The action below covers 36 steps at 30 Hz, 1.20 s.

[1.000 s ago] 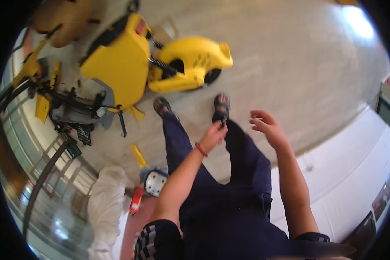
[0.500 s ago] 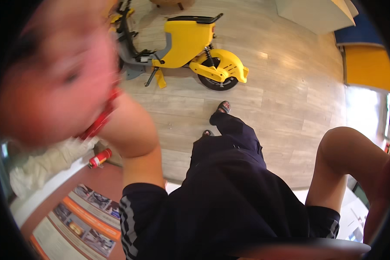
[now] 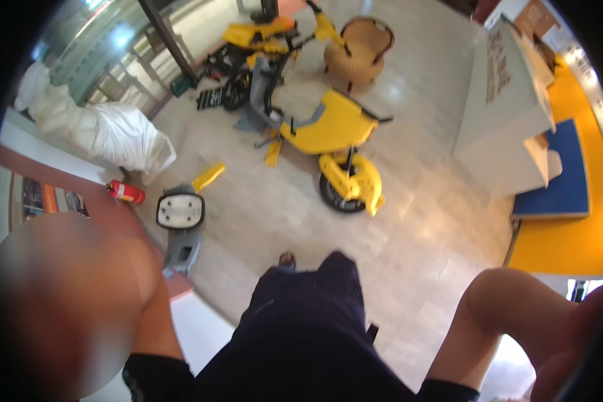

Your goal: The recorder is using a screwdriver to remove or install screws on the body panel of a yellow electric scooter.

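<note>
My left hand (image 3: pixel 63 308) is raised close to the camera at the lower left, a smeared blur whose fingers I cannot make out. At the right edge my bent right arm comes up, and my right hand (image 3: pixel 569 362) is dark and mostly cut off by the rim. Nothing held shows in either hand. Ahead on the floor stands a yellow scooter (image 3: pixel 331 124), partly stripped of its panels. Nearer, on the left, lie a grey plastic part (image 3: pixel 183 249), a seat with a pale underside (image 3: pixel 180 211) and a yellow strip (image 3: pixel 210 175).
A red fire extinguisher (image 3: pixel 126 191) and a white cloth-covered bundle (image 3: pixel 124 134) are at the left wall. Behind the scooter are a second yellow vehicle (image 3: pixel 258 37) and a wicker chair (image 3: pixel 358 57). A white counter (image 3: pixel 496 114) stands right, beside a blue panel (image 3: pixel 559 181).
The view has shifted, bringing the loose seat, the counter and the far vehicle into sight. My left hand has dropped from upper left to lower left. My right arm stays bent.
</note>
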Each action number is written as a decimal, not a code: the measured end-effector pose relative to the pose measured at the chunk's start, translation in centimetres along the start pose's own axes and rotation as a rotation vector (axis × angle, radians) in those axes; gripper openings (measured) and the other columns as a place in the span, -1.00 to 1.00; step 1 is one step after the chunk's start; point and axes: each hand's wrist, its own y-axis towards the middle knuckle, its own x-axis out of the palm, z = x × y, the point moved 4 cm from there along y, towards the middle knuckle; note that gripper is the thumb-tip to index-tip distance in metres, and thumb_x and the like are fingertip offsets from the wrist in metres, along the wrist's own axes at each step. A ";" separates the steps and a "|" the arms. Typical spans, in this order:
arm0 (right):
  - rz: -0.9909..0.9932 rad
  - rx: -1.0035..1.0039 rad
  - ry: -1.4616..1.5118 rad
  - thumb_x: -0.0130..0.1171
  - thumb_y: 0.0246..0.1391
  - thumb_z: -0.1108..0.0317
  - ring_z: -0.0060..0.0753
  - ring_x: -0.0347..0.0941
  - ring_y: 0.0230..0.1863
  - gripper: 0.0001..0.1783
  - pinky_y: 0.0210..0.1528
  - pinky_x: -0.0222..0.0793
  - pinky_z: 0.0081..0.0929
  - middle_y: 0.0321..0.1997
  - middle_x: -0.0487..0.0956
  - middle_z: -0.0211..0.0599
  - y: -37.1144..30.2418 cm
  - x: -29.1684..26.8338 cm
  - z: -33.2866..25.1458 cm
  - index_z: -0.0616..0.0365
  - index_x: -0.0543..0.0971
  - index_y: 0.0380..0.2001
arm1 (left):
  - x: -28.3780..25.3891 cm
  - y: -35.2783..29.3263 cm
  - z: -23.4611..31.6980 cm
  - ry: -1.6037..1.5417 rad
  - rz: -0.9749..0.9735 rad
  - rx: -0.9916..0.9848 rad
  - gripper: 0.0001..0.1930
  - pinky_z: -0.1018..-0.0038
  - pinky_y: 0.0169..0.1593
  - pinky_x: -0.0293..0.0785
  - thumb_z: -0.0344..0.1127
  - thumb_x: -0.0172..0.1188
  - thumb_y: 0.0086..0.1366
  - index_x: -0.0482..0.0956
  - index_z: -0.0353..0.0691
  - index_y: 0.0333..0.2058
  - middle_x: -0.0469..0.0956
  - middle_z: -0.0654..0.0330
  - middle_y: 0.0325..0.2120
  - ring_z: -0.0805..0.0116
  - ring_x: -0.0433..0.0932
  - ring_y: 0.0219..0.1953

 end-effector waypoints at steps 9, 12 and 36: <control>0.018 -0.010 -0.048 0.02 0.10 0.17 -0.16 0.33 0.07 -0.46 0.13 0.24 -0.15 0.06 0.40 -0.02 -6.3 -2.5 0.0 0.29 0.35 0.09 | 7.4 -1.6 1.4 0.106 0.053 0.031 -0.71 0.53 -0.57 0.05 -0.10 -0.07 0.36 0.45 -0.17 -0.40 0.24 0.35 -0.70 0.55 0.09 -0.74; 0.012 -0.011 0.007 0.00 0.11 0.17 -0.16 0.34 0.06 -0.47 0.12 0.25 -0.16 0.04 0.41 -0.02 -8.1 -3.5 0.5 0.28 0.36 0.08 | 9.1 -1.3 0.7 0.099 0.078 -0.005 -0.72 0.53 -0.58 0.05 -0.10 -0.06 0.37 0.45 -0.16 -0.39 0.25 0.36 -0.70 0.55 0.09 -0.75; -0.054 -0.190 0.140 -0.09 0.19 0.20 -0.18 0.45 -0.06 -0.58 0.05 0.32 -0.23 -0.06 0.49 0.01 -10.7 -3.0 5.4 0.28 0.44 -0.01 | 17.3 -2.1 4.1 0.334 0.157 -0.035 -0.75 0.56 -0.64 0.03 -0.08 -0.02 0.37 0.44 -0.13 -0.33 0.33 0.36 -0.65 0.59 0.10 -0.78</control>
